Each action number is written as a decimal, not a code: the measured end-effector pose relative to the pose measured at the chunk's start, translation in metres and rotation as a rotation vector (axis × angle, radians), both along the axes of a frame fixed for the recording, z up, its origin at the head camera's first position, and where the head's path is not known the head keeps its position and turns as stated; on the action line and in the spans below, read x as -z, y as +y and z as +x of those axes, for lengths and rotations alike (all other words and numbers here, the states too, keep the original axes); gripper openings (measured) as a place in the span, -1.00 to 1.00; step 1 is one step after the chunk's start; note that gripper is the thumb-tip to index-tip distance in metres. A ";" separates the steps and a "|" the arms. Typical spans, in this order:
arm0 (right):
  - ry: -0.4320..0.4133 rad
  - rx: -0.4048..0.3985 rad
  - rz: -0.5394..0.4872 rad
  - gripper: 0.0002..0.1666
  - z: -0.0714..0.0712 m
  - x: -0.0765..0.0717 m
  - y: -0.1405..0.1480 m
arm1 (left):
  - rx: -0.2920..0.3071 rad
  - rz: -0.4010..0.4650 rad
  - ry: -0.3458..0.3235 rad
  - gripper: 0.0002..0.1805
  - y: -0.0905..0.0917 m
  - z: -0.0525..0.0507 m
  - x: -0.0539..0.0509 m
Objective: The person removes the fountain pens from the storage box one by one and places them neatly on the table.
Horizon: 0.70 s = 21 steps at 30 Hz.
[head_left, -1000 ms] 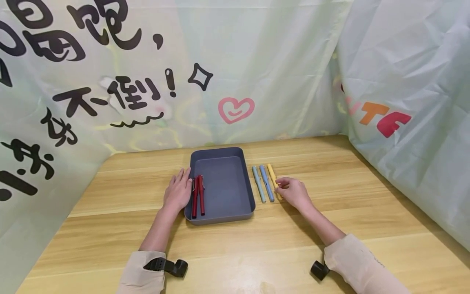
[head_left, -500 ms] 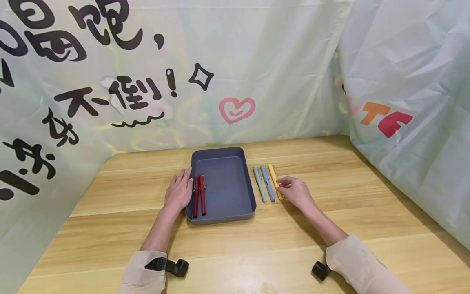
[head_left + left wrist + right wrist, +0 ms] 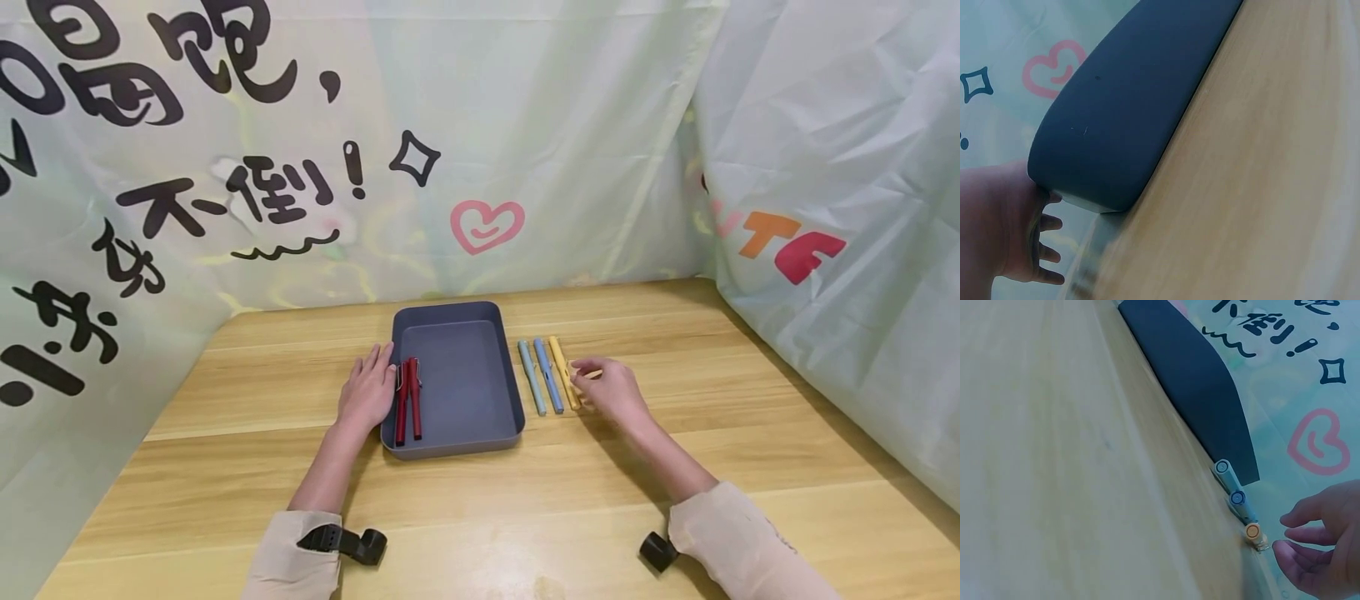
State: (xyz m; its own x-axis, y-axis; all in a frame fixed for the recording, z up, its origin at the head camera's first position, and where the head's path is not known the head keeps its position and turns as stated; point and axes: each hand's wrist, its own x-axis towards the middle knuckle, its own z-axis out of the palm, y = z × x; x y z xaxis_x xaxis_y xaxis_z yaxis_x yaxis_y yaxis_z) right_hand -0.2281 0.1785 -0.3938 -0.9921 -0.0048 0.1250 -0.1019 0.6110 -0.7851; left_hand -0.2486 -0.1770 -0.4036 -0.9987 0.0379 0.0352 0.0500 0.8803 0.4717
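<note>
Right hand (image 3: 611,392) drawn slightly back from yellow pen (image 3: 562,367), fingers (image 3: 1305,510) loosely bent, parted, left hand (image 3: 366,393) spread against tray (image 3: 468,383)

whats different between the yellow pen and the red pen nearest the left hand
Colour: the yellow pen is light; the left red pen is dark.
Place: the yellow pen lies on the table; the left red pen lies inside the tray.
Slant: in the head view, the yellow pen slants; the left red pen runs almost straight up and down.
Both are slim pens lying down.
</note>
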 end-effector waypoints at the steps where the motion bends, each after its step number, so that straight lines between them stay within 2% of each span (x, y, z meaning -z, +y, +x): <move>1: 0.004 -0.001 0.008 -0.67 0.000 -0.001 0.000 | 0.000 0.001 0.001 -0.45 0.000 0.000 0.000; 8: 0.060 -0.027 0.047 -0.69 0.002 -0.011 -0.006 | 0.005 -0.004 0.005 -0.46 0.000 0.000 0.000; 14: 0.075 -0.057 0.054 -0.71 0.007 -0.021 -0.017 | 0.005 0.004 0.009 -0.46 0.000 0.000 0.000; 21: 0.092 -0.094 0.056 -0.74 0.006 -0.024 -0.030 | 0.004 0.005 0.010 -0.46 0.000 0.000 0.000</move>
State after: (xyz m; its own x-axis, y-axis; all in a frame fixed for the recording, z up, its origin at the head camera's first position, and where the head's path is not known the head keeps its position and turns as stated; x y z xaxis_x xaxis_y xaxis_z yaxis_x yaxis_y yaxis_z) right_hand -0.2225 0.1484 -0.3695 -0.9714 -0.1065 0.2121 -0.2304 0.6377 -0.7350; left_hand -0.2481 -0.1770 -0.4040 -0.9981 0.0420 0.0458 0.0587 0.8776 0.4757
